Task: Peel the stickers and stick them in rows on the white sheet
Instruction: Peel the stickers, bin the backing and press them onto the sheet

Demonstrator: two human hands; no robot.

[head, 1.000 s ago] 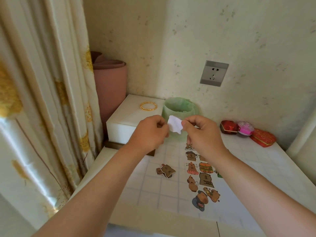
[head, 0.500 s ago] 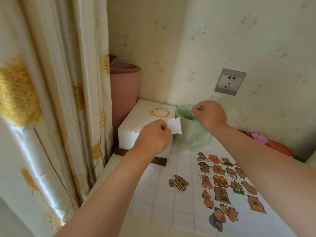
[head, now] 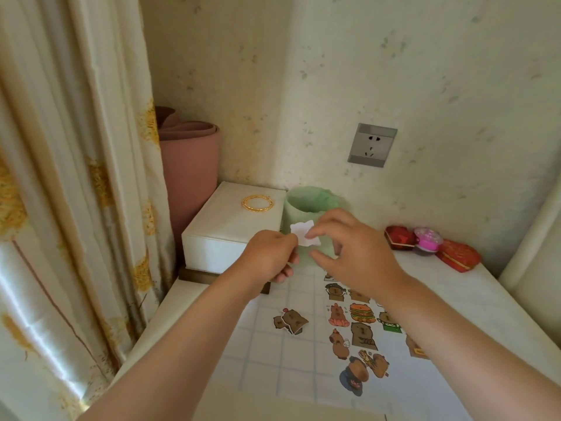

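Left hand (head: 270, 256) pinching white sticker (head: 303, 237) by left corner, over white sheet's (head: 264, 360) far edge. Right hand (head: 355, 256) loose-fingered, fingertip touching sticker. Light, floppy, tacky; likely peeling best from corner.

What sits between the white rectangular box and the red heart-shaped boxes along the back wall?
A small bin lined with a pale green plastic bag stands there, shown in the head view.

At centre, my left hand (head: 270, 256) holds a paper scrap (head: 299, 233) before the bin (head: 309, 202); left of it, a bangle (head: 257, 203) on a box (head: 224, 235); stickers (head: 361, 312) on the sheet (head: 264, 360) lower right.
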